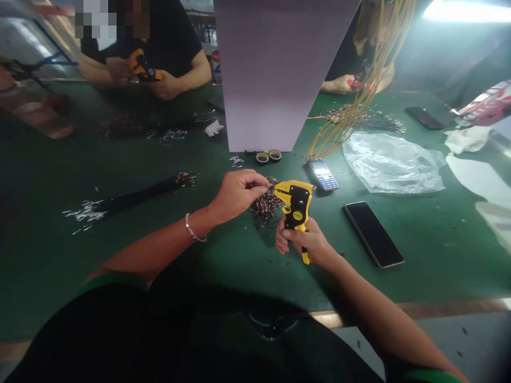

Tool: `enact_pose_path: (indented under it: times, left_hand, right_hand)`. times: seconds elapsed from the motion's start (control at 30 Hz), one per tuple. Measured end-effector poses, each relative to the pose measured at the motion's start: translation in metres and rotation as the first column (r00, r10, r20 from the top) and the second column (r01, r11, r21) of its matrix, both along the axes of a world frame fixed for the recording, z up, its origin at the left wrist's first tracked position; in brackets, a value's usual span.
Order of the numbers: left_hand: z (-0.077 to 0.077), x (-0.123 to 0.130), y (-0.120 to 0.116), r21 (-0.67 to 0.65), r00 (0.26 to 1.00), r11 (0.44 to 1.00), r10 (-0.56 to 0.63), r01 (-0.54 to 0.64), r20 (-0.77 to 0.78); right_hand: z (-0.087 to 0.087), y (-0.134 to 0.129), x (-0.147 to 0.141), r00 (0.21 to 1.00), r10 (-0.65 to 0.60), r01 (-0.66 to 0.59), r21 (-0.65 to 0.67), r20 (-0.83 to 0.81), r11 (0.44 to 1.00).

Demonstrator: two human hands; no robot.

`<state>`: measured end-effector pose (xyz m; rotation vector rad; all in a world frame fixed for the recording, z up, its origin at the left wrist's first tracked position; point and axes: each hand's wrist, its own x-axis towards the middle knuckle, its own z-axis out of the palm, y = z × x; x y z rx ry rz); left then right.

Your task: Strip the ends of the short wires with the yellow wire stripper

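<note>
A yellow and black wire stripper (pixel 297 199) is upright in my right hand (pixel 305 240), whose fingers wrap round its handles. Its jaws point left, toward my left hand (pixel 241 194). The thumb and index finger of that hand are pinched together at the jaws, and what lies between them is too small to make out. Beneath the fingertips and jaws is a pile of short dark wire pieces with copper-coloured ends (pixel 265 205). To the left, a long bundle of black wires (pixel 138 198) with bare ends lies on the green table (pixel 223 276).
Beyond the pile stand a pale panel (pixel 259 80) and two tape rolls (pixel 262 158). Rightward lie a keypad phone (pixel 324 175), a smartphone (pixel 374 234) and a plastic bag (pixel 393 162). Yellow wires (pixel 359 109) hang down. Two people work opposite, one holding an orange tool (pixel 142 66).
</note>
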<state>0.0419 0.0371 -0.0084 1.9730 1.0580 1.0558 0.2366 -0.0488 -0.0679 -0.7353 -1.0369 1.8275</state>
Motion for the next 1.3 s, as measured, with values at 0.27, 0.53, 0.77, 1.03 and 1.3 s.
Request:
enact_pose_path:
  times: [0.27,0.53,0.77,1.03,1.3]
  left_hand:
    - [-0.004,-0.001,0.003,0.004,0.999,1.000,-0.016,0.016,-0.036]
    - [-0.014,0.000,0.013,-0.006,0.998,0.999,-0.048,0.048,-0.042]
    - [-0.013,-0.002,0.017,-0.029,0.998,0.999,0.018,-0.019,-0.058]
    - [-0.003,-0.001,0.010,-0.114,0.996,0.990,0.077,-0.081,-0.040]
    - [-0.005,0.002,0.002,-0.205,0.994,0.979,-0.023,0.001,-0.106]
  right_hand:
    - [-0.006,-0.004,-0.003,0.980,-0.115,0.109,0.044,0.162,0.993]
    - [-0.014,-0.001,-0.004,0.933,-0.231,0.219,0.075,0.275,0.973]
    - [-0.012,0.003,0.000,0.969,-0.151,0.137,0.085,0.196,0.987]
    - [-0.006,0.008,0.005,0.955,-0.258,0.243,0.112,0.147,0.963]
    - [0.005,0.009,0.007,0.936,-0.308,0.281,0.168,0.168,0.945]
